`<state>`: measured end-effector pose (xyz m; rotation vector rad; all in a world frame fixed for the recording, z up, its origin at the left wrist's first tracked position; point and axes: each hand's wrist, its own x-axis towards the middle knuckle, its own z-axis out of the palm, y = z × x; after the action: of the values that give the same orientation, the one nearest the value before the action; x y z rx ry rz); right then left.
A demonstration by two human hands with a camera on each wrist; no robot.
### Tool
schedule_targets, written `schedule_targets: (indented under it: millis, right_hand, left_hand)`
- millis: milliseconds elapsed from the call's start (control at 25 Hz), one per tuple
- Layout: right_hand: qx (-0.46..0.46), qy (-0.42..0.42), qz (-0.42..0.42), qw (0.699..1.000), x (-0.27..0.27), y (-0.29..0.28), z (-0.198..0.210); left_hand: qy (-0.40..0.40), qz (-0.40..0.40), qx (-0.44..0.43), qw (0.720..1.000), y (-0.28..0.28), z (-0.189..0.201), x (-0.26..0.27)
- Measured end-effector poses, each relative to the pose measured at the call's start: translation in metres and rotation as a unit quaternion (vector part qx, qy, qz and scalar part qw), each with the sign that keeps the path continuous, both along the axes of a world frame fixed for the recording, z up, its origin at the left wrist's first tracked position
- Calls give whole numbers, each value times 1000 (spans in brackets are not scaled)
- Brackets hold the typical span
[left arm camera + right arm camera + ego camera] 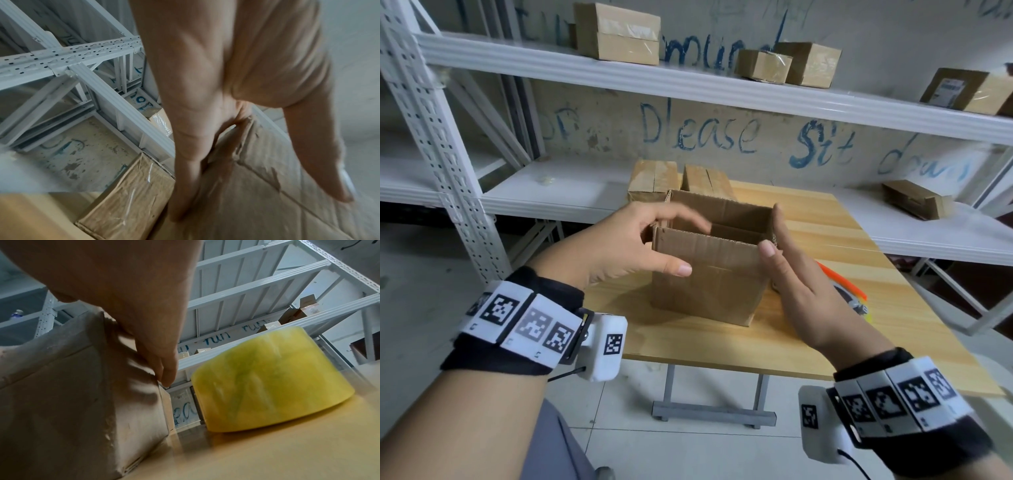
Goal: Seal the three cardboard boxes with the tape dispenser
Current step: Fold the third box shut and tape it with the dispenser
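Observation:
An open cardboard box (709,274) stands mid-table with its flaps upright. My left hand (688,248) is at its left side, fingers reaching over the left edge and thumb lying on the front flap. My right hand (774,229) lies flat against the right flap with straight fingers. The left wrist view shows my fingers (185,186) stretched along the cardboard (267,178). Two closed boxes (654,178) (705,180) sit behind; one (127,194) carries clear tape. The tape dispenser (839,277), orange-handled, lies behind my right hand, its yellow roll (271,378) next to the box (72,394).
The wooden table (825,219) ends close in front of me. White metal shelving (619,72) runs behind and to both sides, holding several cardboard boxes, one (914,198) on the lower right shelf. A wall with blue writing lies behind.

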<state>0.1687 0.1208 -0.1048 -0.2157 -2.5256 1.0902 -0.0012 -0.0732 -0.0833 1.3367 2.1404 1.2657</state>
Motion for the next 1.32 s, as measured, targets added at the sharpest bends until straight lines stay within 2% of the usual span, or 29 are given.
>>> schedule_targets:
  millis: [200, 360, 560, 760, 920, 1120, 1320]
  right_hand:
    - [25, 5, 14, 1000, -5, 8, -9]
    - [31, 26, 27, 999, -8, 10, -12]
    - [-2, 34, 9, 999, -8, 10, -9]
    - [-14, 18, -35, 999, -5, 13, -7]
    - [-16, 23, -32, 999, -5, 13, -9]
    - [-36, 18, -34, 999, -5, 12, -9]
    - [-5, 8, -30, 1000, -3, 11, -10]
  left_hand:
    - [-7, 71, -49, 996, 5, -13, -10]
    - [-32, 48, -2, 998, 6, -11, -7]
    - [37, 62, -60, 996, 5, -3, -2]
    - [37, 74, -34, 996, 10, -2, -2]
    - [73, 86, -38, 993, 14, -7, -5]
    - [41, 102, 35, 993, 18, -10, -7]
    - [55, 86, 45, 994, 18, -16, -10]
